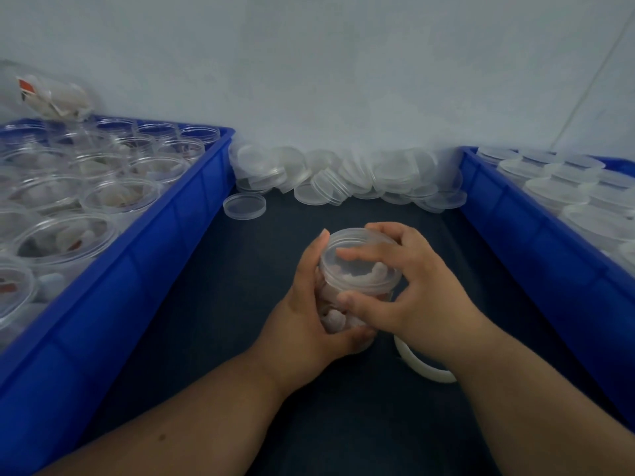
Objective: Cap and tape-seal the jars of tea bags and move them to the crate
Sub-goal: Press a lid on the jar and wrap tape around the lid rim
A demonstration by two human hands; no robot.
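Clear plastic was nearly all I had to go on: a round transparent jar of tea bags (347, 304) stood on the dark tabletop (213, 321) between two blue plastic crates, the left crate (144, 269) full of open jars and the right crate (536, 255) holding capped ones. My left hand (302, 314) was wrapped around the jar's body, clamped on it, while my right hand (409, 297) was closed over the translucent round lid (357, 249), fingers spread across its top and rim. I judged the lid was being seated or turned, though I could not tell whether the threads had caught. The risk, as I read it, was a crooked start: if the lid sat tilted, twisting would jam it or leave a gap, and tape would then seal over a bad closure. Smooth plastic could also slip in my left hand and spill the tea bags. A white roll of tape (422, 367) lay just beside my right wrist, partly hidden, and a careless pull back could knock it away. Loose spare lids (343, 180) were heaped along the wall, well apart.
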